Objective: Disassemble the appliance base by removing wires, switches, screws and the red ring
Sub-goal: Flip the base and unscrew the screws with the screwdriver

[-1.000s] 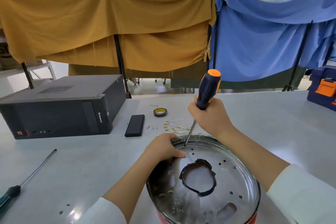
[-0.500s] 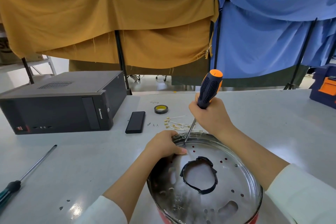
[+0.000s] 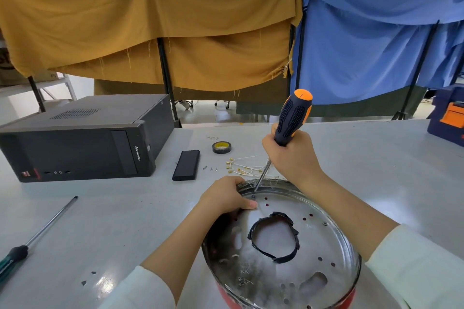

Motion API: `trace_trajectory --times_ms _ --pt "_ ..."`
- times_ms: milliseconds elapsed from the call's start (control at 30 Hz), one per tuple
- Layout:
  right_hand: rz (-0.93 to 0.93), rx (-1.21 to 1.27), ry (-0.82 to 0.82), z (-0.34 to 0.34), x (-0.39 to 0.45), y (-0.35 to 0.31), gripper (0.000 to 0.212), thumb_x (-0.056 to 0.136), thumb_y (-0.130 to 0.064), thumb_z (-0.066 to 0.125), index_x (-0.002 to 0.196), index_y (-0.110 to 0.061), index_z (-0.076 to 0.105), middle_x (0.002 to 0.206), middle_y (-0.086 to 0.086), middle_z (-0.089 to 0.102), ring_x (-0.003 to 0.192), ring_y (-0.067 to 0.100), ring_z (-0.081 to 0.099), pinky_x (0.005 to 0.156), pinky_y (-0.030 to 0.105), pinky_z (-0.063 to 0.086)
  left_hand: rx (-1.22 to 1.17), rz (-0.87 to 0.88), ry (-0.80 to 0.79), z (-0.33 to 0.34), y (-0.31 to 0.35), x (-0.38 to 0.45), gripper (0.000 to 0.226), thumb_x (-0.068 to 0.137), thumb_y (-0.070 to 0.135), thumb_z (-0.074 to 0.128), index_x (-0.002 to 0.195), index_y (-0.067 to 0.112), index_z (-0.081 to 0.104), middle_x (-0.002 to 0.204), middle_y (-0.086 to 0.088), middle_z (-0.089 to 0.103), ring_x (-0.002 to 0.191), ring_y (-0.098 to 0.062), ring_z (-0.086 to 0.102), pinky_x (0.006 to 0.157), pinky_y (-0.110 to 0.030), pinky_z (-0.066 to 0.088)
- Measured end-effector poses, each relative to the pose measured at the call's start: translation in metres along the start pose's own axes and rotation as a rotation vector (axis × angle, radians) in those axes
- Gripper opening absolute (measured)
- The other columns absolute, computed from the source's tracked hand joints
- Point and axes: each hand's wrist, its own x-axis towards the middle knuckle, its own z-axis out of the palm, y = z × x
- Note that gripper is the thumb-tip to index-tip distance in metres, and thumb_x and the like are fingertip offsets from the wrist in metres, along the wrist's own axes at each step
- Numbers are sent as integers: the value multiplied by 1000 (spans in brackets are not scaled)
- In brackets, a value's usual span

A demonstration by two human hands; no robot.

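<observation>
The round shiny metal appliance base (image 3: 313,268) lies in front of me with a black-rimmed hole (image 3: 275,237) at its centre and a red ring (image 3: 351,295) showing under its near edge. My left hand (image 3: 224,197) grips the base's far left rim. My right hand (image 3: 292,155) grips an orange-and-black screwdriver (image 3: 292,118), tilted, its tip on a screw (image 3: 253,196) near the far rim. Removed white wires with brass terminals (image 3: 242,167) lie on the table just beyond the base.
A black computer case (image 3: 82,140) stands at the left, a black flat box (image 3: 186,165) and a tape roll (image 3: 221,147) beside it. Loose small screws (image 3: 211,168) lie near the wires. A long screwdriver (image 3: 32,241) lies at the near left. A blue toolbox (image 3: 449,115) sits far right.
My view has shifted slightly, so everything sits a little lower in the frame. Both hands keep their holds and the screwdriver tip stays on the same screw.
</observation>
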Motion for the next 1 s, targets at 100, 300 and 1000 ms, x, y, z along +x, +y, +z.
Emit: trace_trajectory --times_ms 100,300,1000 --pt "-3 -6 -12 1 1 1 31 73 -18 48 47 -23 31 42 -5 28 45 11 26 47 31 27 4 -2 3 0 0 0 45 67 40 80 105 23 63 104 3 66 97 -19 61 91 -38 48" --pt "13 16 -33 1 1 5 36 75 -12 49 45 -25 34 42 -7 29 43 9 27 42 19 27 6 -3 -1 0 0 -1 46 68 39 79 108 20 63 105 1 67 99 -20 60 92 -40 48" --pt "58 -3 58 5 11 8 34 76 -13 51 52 -19 29 39 -8 31 41 10 29 38 17 25 19 -20 1 0 -1 0 54 67 43 80 113 21 62 111 1 66 102 -20 60 93 -39 47"
